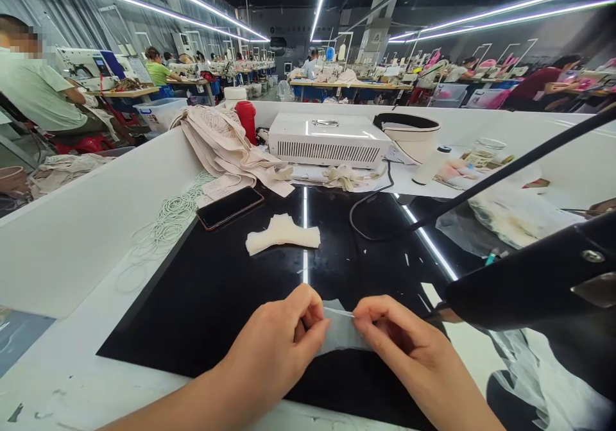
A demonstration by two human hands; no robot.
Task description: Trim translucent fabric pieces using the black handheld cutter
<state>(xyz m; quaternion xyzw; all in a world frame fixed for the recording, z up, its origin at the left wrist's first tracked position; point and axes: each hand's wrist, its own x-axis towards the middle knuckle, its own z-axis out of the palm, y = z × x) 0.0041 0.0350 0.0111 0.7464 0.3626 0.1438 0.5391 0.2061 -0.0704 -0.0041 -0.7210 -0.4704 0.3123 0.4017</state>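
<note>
My left hand point(283, 331) and my right hand point(404, 338) are both closed in a pinch, close together above the glossy black mat point(202, 315). Between them stretches a small, thin, translucent whitish sheet point(341, 336), with a narrow white edge running from one set of fingertips to the other. Whether that edge is a fold or a separate strip, I cannot tell. Beyond my hands a cream fabric piece point(283, 233), wide at both ends with a raised middle, lies flat on the mat.
A phone point(230, 208), coiled pale cord point(178, 216) and draped beige fabric point(216, 139) are at the left. Behind stands a white vented box point(330, 139). A black machine arm point(524, 277) juts in from the right. Several people work at sewing machines beyond the low white partition point(86, 226).
</note>
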